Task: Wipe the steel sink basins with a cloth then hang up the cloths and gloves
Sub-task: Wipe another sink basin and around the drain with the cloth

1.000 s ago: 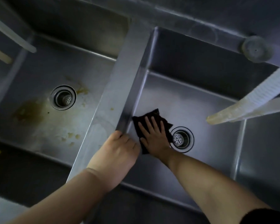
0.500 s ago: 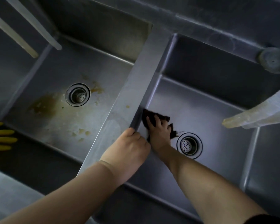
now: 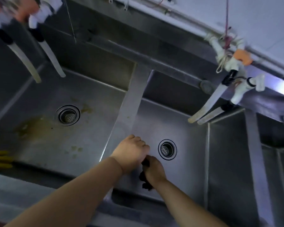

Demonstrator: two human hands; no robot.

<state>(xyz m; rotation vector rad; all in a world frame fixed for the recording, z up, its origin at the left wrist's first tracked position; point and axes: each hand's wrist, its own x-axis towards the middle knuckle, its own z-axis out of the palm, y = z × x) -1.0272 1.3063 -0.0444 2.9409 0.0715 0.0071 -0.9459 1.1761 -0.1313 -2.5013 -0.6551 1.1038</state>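
Note:
A dark cloth (image 3: 144, 177) hangs bunched over the near part of the right steel basin (image 3: 192, 149). My right hand (image 3: 154, 172) grips its middle, and loose ends dangle below the fist. My left hand (image 3: 131, 151) is curled just above it, closed on the cloth's upper end, off the divider (image 3: 131, 102). The left basin (image 3: 92, 141) has brown stains around its drain (image 3: 67, 115). Yellow glove fingers (image 3: 0, 160) lie at the left edge of the view.
The right basin's drain (image 3: 167, 149) sits just right of my hands. Pale tap hoses hang over the left basin (image 3: 32, 69) and the right basin (image 3: 205, 108). A third basin (image 3: 277, 161) lies at the far right. White pipes (image 3: 220, 46) run along the wall.
My right hand stopped pressing the cloth flat on the basin floor, bunched it and lifted it toward me. My left hand left the divider edge and joined it. The view tilted upward.

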